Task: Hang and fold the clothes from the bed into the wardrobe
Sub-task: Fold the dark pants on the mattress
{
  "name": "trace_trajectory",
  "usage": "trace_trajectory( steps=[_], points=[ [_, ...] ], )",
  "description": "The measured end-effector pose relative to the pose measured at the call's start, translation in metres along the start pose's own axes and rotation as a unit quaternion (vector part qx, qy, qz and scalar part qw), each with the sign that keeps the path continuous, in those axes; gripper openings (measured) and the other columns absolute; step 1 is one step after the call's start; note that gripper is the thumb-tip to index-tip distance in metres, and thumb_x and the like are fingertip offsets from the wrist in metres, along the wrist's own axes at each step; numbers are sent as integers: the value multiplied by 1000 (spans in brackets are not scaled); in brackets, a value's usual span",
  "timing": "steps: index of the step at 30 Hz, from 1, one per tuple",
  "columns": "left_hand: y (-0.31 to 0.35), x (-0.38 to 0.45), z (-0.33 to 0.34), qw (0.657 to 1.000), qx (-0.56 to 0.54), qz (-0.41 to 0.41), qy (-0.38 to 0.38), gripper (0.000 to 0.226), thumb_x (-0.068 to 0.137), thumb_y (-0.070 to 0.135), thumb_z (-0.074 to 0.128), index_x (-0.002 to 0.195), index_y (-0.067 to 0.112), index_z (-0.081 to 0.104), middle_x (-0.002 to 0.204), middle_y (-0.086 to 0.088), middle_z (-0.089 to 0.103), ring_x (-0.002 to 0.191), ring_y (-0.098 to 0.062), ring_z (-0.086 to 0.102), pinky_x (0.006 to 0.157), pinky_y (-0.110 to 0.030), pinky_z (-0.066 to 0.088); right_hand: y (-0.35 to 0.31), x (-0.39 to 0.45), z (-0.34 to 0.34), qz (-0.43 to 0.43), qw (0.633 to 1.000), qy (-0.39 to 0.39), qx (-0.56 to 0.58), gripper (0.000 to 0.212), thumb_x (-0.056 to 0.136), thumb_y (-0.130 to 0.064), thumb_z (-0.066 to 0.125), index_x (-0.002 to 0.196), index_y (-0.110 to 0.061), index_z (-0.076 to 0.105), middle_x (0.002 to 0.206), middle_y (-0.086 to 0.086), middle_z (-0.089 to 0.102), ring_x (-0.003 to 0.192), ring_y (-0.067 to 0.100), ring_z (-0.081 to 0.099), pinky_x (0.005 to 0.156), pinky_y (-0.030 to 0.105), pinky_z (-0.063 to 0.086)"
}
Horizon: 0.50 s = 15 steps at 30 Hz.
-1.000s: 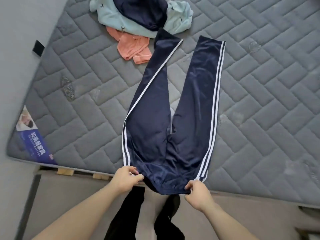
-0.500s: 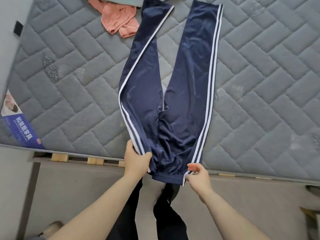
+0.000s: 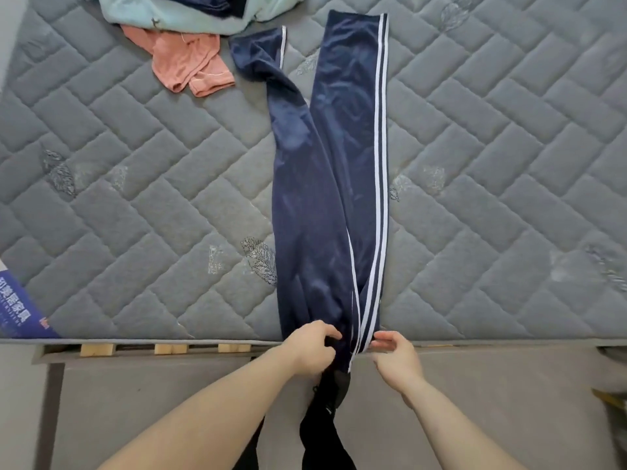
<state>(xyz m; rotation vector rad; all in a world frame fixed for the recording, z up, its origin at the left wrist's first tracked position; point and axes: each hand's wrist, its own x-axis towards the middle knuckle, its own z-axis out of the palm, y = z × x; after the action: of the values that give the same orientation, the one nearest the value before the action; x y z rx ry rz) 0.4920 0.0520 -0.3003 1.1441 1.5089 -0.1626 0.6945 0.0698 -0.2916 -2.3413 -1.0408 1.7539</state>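
A grey quilted mattress (image 3: 135, 184) fills most of the view, and its near edge is seen above wooden slats (image 3: 169, 348) of the bed frame; on it the navy track trousers (image 3: 325, 184) with white side stripes are laid lengthwise, folded so that one leg is placed over the other, the waist end hanging at the near edge and the cuffs pointing away; the upper leg is twisted to the left near its cuff. At the far left a heap of clothes is seen, a mint green garment (image 3: 190, 15) with a dark one on it, and a salmon pink garment (image 3: 186, 62) just beside the trouser cuff; a blue label (image 3: 17, 310) is sewn at the left corner of the mattress. The waist is gripped on its left side by the left hand (image 3: 310, 347), fingers curled into the cloth; the striped right edge is pinched by the right hand (image 3: 395, 356) between thumb and fingers.
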Motion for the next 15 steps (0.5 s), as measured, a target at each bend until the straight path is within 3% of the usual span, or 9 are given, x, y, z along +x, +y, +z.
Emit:
trace_trajectory(
  steps=[2, 4, 6, 10, 12, 13, 15],
  points=[
    [-11, -2, -18, 995, -57, 6, 76, 44, 81, 17, 53, 115, 40, 70, 103, 16, 66, 88, -2, 64, 98, -30, 52, -13, 5, 1, -21, 1000, 9, -13, 27, 92, -4, 66, 118, -13, 67, 109, 2, 74, 98, 18, 68, 83, 27, 50],
    [-25, 0, -43, 985, -86, 12, 147, 37, 79, 14, 55, 99, 44, 66, 98, 16, 61, 76, 2, 62, 88, -30, 53, -32, 15, 5, -38, 999, 17, -18, 27, 93, -15, 69, 120, -20, 67, 108, -8, 72, 95, 9, 67, 87, 28, 49],
    [-41, 6, -73, 978, -76, 17, 196, 36, 82, 11, 61, 102, 41, 64, 110, 18, 54, 84, 0, 62, 89, -30, 51, -57, 30, 14, -60, 998, 24, -19, 31, 93, -22, 71, 123, -23, 66, 109, -11, 69, 93, 3, 65, 87, 25, 47],
    [-65, 31, -137, 960, -65, 20, 273, 38, 83, 12, 65, 115, 33, 64, 122, 18, 48, 99, -8, 60, 95, -32, 48, -109, 63, 40, -113, 993, 38, -20, 48, 91, -34, 74, 136, -24, 59, 122, -10, 66, 98, 8, 66, 94, 25, 47],
    [-70, 45, -166, 953, -54, 22, 298, 40, 82, 13, 66, 119, 30, 64, 125, 16, 47, 101, -9, 59, 96, -33, 49, -133, 78, 51, -124, 990, 47, -46, 50, 91, -37, 75, 136, -26, 57, 114, -11, 65, 100, 10, 63, 92, 25, 45],
    [-71, 53, -178, 952, -50, 22, 302, 41, 82, 14, 67, 121, 29, 63, 128, 14, 47, 104, -11, 59, 97, -34, 50, -142, 84, 55, -123, 990, 50, -57, 42, 91, -36, 74, 129, -27, 59, 104, -13, 67, 97, 12, 64, 87, 24, 45],
    [-73, 66, -201, 954, -33, 16, 298, 44, 83, 17, 68, 126, 25, 62, 137, 6, 47, 115, -19, 58, 101, -36, 48, -156, 90, 59, -139, 984, 79, -77, 10, 93, -30, 71, 94, -27, 61, 77, -15, 63, 81, 15, 63, 70, 23, 45]
  ],
)
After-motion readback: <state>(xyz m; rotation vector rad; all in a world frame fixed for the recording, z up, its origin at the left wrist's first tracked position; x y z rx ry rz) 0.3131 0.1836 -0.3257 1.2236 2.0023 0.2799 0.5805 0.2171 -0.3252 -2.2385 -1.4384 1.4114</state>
